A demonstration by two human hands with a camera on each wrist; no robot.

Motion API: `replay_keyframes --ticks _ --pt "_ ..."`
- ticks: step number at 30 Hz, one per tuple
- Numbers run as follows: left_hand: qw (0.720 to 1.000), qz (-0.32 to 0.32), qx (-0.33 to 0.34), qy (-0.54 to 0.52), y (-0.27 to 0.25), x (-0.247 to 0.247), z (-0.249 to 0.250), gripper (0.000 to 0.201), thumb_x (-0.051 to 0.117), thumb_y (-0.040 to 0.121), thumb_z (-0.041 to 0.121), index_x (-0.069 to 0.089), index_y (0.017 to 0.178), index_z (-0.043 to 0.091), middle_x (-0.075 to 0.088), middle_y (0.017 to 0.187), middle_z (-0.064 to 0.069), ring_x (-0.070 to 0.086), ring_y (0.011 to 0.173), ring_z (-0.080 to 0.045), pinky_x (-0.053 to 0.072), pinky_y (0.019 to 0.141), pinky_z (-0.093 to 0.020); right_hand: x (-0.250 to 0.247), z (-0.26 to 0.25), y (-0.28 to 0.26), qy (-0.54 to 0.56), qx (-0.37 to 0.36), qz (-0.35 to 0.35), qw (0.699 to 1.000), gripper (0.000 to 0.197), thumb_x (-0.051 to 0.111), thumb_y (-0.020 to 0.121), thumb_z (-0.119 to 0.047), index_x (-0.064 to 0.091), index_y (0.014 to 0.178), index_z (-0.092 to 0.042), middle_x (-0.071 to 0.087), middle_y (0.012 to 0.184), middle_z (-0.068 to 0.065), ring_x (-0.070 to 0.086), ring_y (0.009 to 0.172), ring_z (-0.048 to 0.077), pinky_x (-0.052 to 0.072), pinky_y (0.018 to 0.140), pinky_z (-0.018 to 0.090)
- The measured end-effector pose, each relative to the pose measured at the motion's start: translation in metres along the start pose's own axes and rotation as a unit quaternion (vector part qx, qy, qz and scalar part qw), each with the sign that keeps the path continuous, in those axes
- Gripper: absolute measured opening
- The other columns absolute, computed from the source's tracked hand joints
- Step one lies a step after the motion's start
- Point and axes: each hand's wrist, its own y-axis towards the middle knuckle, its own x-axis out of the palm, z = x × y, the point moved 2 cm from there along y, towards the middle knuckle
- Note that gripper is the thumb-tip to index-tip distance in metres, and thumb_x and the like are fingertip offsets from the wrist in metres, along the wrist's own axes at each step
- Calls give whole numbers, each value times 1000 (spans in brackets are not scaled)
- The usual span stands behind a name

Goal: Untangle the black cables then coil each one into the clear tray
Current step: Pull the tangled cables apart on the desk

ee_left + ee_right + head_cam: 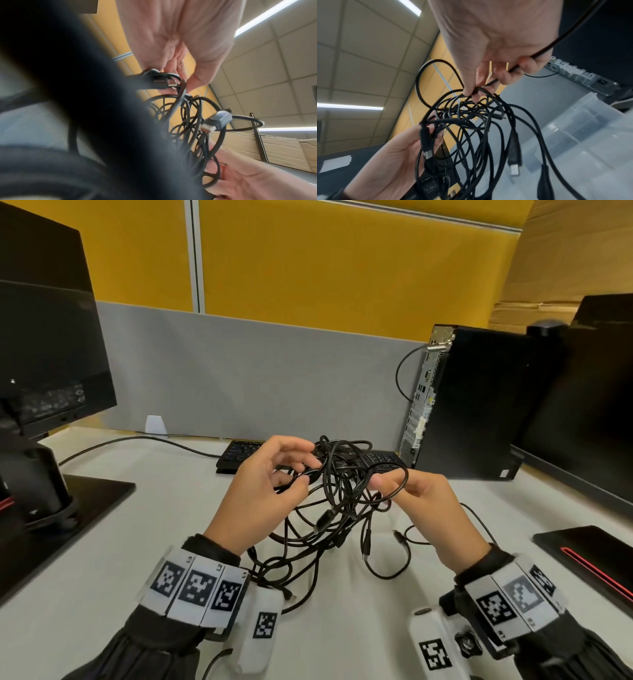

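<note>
Bare desk surface (154, 525) lies open at front left and front centre. A keyboard (239, 455) and computer tower (479, 402) block the rear; a monitor stand (68, 498) bounds the left, a second base (589, 549) the right. Hanging cable loops (329, 529) occupy the middle, with a clear tray (583, 132) just beyond.

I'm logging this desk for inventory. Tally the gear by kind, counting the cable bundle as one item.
Monitors: 2, the left monitor and the right monitor
keyboard: 1
tower PC: 1
clear tray: 1
cable tangle: 1, too knotted to count the separate cables
Total: 6
</note>
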Motion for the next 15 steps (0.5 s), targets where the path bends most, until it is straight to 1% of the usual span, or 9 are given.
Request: replay_keyframes --ticks 1,2,3,4,6,9,12,14,15 --pt "1000 -1 -1 1 0 0 0 39 57 83 -11 57 106 21 67 94 6 57 90 -10 50 77 -21 -1 1 1 -5 -3 3 1000 28 66 80 -40 72 76 -13 70 76 4 59 75 39 51 72 45" --pt "1000 0 -3 2 0 1 0 39 57 83 -11 57 105 21 67 94 7 57 90 -10 51 78 -23 -2 2 2 -10 -7 5 1000 30 67 81 -36 71 77 -6 67 66 -3 58 63 22 49 63 29" --pt "1000 1 -5 3 -1 1 0 38 57 83 -10 56 105 21 67 94 7 58 90 -10 52 80 -25 -3 3 2 -13 -14 7 1000 30 69 81 -31 71 77 -1 61 56 -9 51 53 5 41 55 14" --pt "1000 3 -9 4 -1 1 1 38 58 83 -9 56 105 21 68 94 7 59 91 -11 52 82 -28 -3 3 2 -17 -21 8 1000 28 70 82 -27 70 77 1 53 48 -12 44 47 0 33 50 7" --pt "1000 5 -19 5 -1 2 0 35 59 83 -6 56 103 22 69 93 7 60 91 -11 53 84 -31 -2 5 2 -20 -32 0 999 22 71 81 -20 71 75 0 46 42 -14 41 42 -1 31 46 6" --pt "999 3 -41 17 0 2 -3 30 63 83 -2 56 101 22 70 91 11 62 89 -7 54 81 -32 3 5 1 -30 -50 -9 998 15 70 82 -14 71 75 0 47 42 -16 44 45 -2 34 50 6" --pt "997 1 -74 25 1 1 -6 27 62 85 3 56 102 22 70 84 11 63 86 -4 57 75 -31 5 6 0 -50 -71 -5 996 12 70 82 -12 70 72 -5 54 51 -16 48 51 -2 35 55 6" --pt "995 0 -96 8 2 0 -7 26 62 85 1 56 100 22 70 77 8 64 83 -6 58 69 -31 7 6 -1 -66 -72 -15 995 11 69 83 -15 67 72 -10 58 59 -15 50 55 -3 37 57 6" --pt "995 0 -102 5 2 -2 -8 26 62 85 0 56 99 22 70 76 7 64 83 -6 58 67 -31 7 7 -1 -75 -66 -28 995 9 68 83 -15 64 75 -13 59 65 -14 50 58 -3 37 58 7"
